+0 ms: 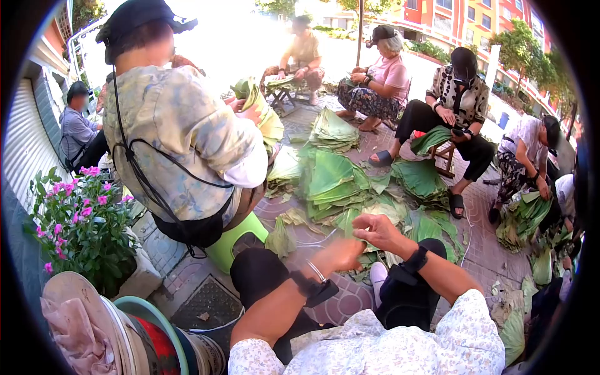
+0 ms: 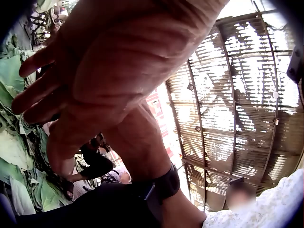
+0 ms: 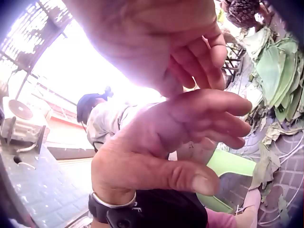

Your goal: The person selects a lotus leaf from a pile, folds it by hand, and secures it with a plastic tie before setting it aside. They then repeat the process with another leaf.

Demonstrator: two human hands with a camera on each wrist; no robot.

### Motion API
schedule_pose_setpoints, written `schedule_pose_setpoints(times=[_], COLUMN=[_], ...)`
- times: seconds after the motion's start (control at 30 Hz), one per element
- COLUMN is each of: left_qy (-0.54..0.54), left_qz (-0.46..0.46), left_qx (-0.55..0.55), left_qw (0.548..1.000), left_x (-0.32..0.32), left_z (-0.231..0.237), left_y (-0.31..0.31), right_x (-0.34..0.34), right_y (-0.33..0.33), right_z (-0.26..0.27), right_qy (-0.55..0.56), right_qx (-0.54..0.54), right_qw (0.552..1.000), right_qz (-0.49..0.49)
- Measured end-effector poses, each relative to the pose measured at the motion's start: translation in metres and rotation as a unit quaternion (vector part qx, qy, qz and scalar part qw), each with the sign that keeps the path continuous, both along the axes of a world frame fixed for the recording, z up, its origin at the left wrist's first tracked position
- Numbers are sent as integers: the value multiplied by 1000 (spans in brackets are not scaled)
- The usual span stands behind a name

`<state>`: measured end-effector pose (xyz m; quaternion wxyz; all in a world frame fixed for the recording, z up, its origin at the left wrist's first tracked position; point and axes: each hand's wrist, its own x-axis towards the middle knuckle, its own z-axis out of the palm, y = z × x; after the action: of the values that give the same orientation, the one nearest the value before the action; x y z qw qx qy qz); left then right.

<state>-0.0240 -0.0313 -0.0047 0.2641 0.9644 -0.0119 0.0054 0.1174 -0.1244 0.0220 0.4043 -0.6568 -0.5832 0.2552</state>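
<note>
Both hands are raised close together above the seated person's lap. The left hand [image 1: 340, 253] is motion-blurred in the head view; in the right wrist view its fingers [image 3: 218, 102] extend almost straight, thumb apart. Over it arches the right hand [image 1: 378, 232], with fingers [image 3: 204, 59] loosely bent in the right wrist view. Nothing shows in either hand. Beyond them spreads a pile of large green leaves [image 1: 334, 181], many folded into fan shapes. More of these leaves [image 2: 12, 71] lie at the left of the left wrist view.
A person in a patterned jacket [image 1: 175, 125] is close at front left, by a light green stool [image 1: 234, 244]. Pink flowers [image 1: 84, 212] and a bucket rim [image 1: 140, 303] are at left. Other seated people handle leaves, including one with a leaf bundle [image 1: 525, 219] at right.
</note>
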Motion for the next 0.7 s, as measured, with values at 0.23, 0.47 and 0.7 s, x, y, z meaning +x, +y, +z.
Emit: schedule_pose_setpoints(times=[0.23,0.47,0.7], left_qy=[-14,89,29], left_qz=[-13,-15,-38], left_qx=[-12,-2,-17], left_qw=[1000,996,999], left_x=[11,17,16], left_z=[-6,0,-20], left_y=[-5,-16,-23], right_x=[-4,3,3], right_y=[27,38,24], right_z=[13,-3,11], right_qy=[-44,-27,-87], right_qx=[11,4,89], right_qw=[998,997,986], right_qz=[52,73,107])
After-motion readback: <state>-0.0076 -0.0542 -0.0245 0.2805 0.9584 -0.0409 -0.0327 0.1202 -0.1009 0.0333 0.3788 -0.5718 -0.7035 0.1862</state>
